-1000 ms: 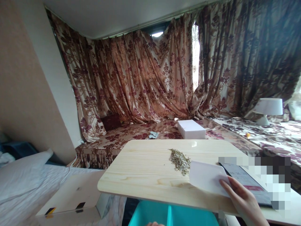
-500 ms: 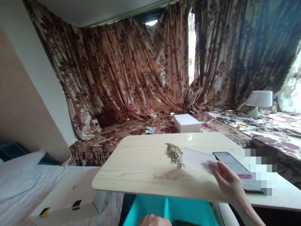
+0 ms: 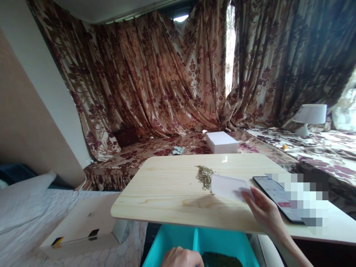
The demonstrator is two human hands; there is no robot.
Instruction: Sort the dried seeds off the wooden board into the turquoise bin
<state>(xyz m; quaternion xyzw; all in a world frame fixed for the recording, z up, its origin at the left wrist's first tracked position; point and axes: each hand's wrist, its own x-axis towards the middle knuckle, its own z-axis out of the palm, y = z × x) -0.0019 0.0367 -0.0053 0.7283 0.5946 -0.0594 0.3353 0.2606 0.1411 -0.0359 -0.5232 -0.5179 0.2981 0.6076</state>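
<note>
In the head view my right hand (image 3: 263,207) pinches a white card (image 3: 229,186) between thumb and fingers. The card's left edge meets a loose pile of small greenish-brown dried bits (image 3: 205,177) on a pale wooden tabletop (image 3: 155,185). My left hand (image 3: 182,257) shows at the bottom edge, knuckles up and fingers curled, over a turquoise two-part bin (image 3: 195,241). What lies under its fingers is hidden. Dark green material (image 3: 221,259) sits in the bin's right compartment.
A phone (image 3: 278,198) with its screen lit lies right of my right hand, partly covered by a blurred patch. Behind the table stand a white box (image 3: 221,142) and a lamp (image 3: 310,115). To the left, a large white box (image 3: 83,222) rests on a bed.
My right hand and the card have moved a little left, pressing into the pile, which looks narrower. My left hand shows slightly more. The whole view has shifted a bit.
</note>
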